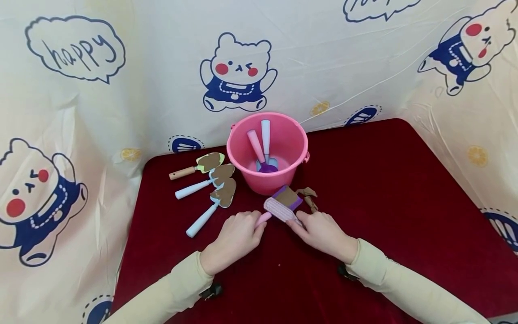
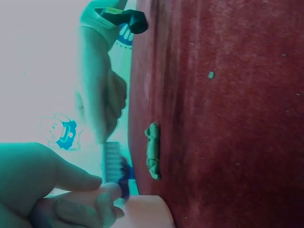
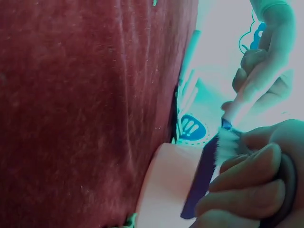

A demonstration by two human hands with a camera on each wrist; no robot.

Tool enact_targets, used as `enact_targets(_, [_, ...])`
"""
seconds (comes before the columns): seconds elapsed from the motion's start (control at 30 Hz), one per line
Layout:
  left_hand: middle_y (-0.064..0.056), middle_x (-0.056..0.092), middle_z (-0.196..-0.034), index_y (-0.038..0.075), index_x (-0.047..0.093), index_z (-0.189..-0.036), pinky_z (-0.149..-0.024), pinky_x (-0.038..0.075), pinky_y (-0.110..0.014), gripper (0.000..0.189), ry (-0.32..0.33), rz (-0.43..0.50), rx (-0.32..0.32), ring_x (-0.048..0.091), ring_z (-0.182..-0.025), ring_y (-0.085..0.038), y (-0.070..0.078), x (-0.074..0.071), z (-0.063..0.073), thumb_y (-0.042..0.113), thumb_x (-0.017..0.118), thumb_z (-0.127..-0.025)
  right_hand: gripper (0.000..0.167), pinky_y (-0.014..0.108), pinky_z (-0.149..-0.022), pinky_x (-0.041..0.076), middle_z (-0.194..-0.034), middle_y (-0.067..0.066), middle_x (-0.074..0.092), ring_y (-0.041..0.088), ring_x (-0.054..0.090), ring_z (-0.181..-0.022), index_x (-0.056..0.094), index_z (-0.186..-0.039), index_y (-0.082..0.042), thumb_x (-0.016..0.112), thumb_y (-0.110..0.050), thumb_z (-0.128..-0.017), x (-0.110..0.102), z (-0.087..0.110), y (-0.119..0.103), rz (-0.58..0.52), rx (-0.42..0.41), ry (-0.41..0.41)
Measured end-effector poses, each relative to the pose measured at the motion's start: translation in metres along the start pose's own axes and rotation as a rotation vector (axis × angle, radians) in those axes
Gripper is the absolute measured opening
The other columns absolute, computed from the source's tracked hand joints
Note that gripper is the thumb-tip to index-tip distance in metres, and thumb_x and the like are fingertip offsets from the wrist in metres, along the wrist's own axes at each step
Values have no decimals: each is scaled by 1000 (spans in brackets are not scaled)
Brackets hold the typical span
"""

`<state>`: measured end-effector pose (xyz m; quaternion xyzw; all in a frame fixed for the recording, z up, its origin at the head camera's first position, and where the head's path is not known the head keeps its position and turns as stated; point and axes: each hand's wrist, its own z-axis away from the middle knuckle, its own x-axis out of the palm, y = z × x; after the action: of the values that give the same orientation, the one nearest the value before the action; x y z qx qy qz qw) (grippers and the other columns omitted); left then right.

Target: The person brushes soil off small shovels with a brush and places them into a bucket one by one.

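My left hand [image 1: 238, 234] grips the pink handle [image 1: 264, 218] of a small shovel. Its purple blade [image 1: 288, 198], coated with a brown patch, points away in front of the pink bucket. A pale pink scrub brush [image 1: 279, 210] is held in my right hand [image 1: 323, 231], lying across the near side of that blade. In the right wrist view the white bristles [image 3: 227, 147] face the purple blade [image 3: 203, 178], right up against it. The right fingers [image 3: 251, 171] wrap round the brush, hiding part of it.
The pink bucket [image 1: 269, 180] behind my hands contains two shovels, one pink-handled, one light blue. Left of it lie a wooden-handled trowel [image 1: 182, 173] and two blue-handled trowels [image 1: 202, 220], their blades brown-coated. Brown lumps [image 1: 310, 201] sit beside the purple blade. Patterned cloth hangs around the red table [image 1: 384, 189].
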<state>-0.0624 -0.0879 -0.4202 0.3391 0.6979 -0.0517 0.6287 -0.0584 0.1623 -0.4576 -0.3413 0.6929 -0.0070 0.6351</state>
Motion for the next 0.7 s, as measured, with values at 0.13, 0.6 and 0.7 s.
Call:
enact_targets(0.13, [0,48,-59,10,54,-72,-45,44,-40,30,6,12,2,55,-50,-23,1,0,-1,13,76,-93,38,24,-39,27,-53,-9,32,4,30,-43,49,-72,-17,71,-32,-99,-2,1,-1,57,19,28])
enact_targets(0.6, [-2,49,-58,9,54,-71,-44,45,-40,31,32,-11,8,57,-50,-27,2,-2,-2,13,75,-93,37,20,-40,25,-54,-12,32,-1,27,-44,48,-73,-17,69,-29,-101,-6,0,4,-1,-19,32])
enact_targets(0.7, [-2,49,-58,10,53,-71,-43,43,-41,32,30,-12,9,57,-50,-28,1,-3,-2,13,76,-93,39,20,-40,24,-53,-12,30,-1,25,-44,47,-71,-19,70,-31,-100,-8,1,7,26,-29,7])
